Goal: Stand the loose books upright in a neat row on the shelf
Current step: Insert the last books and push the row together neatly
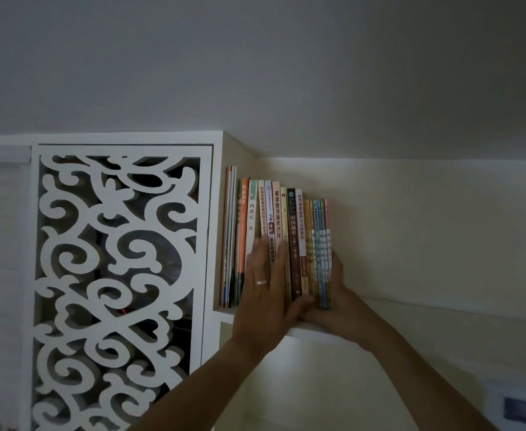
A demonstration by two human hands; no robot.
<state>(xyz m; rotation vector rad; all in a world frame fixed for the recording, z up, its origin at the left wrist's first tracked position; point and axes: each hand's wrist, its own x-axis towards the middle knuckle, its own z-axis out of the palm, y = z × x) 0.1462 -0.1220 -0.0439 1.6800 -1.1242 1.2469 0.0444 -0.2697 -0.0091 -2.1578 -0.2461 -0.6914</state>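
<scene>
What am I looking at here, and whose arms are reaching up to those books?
There is no machine here: a person wears a wide-angle camera on the head, so this single picture shows what that person sees, looking up at a high cream-white shelf set against the wall. The two bare arms belong to that person. On the shelf stands a row of thin upright paperback books with coloured spines, packed against the left wall of the shelf. The left hand, which wears a silver ring, lies flat with straight fingers against the spines in the middle of the row. The right hand is at the right end of the row, pressed against the last book and partly hidden behind it. To the left is a white cabinet door with cut-out swirl patterns. Nothing is lifted; the hands press on the row.
</scene>
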